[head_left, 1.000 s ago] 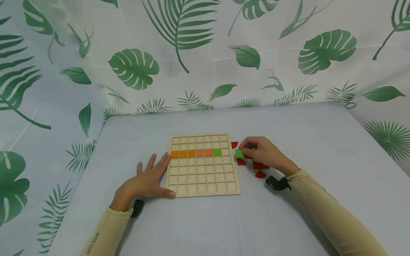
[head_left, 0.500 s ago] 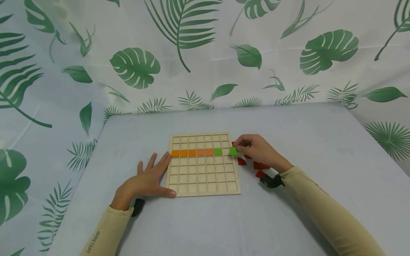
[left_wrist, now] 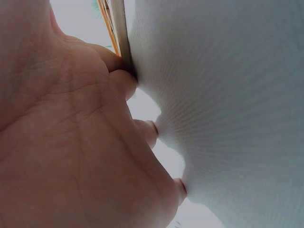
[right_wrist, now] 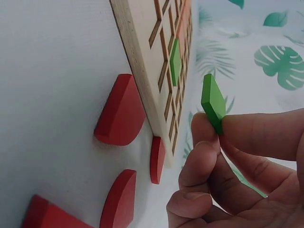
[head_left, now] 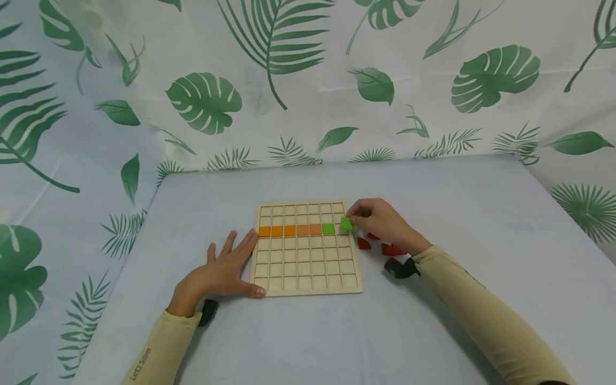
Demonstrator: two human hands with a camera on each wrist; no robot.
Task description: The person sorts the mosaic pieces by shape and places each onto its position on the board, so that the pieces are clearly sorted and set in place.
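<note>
A wooden grid board [head_left: 308, 293] lies flat on the table. One of its rows holds several orange tiles [head_left: 289, 230] and a green tile [head_left: 328, 229] at their right end. My right hand [head_left: 385, 220] pinches a second green tile [right_wrist: 213, 99] between thumb and index finger, raised over the board's right edge beside that row. Spread along the board's left side, my left hand [head_left: 218, 272] touches the edge with thumb and index finger. In the left wrist view its fingertips rest on the tablecloth.
Several red quarter-round pieces [right_wrist: 122, 111] lie on the table just right of the board, partly under my right hand and wrist. A white cloth with green leaf prints [head_left: 298, 117] hangs behind and beside the table.
My right hand has lifted the green tile from the table right of the board and carried it left over the board's edge. The left hand stays in place.
</note>
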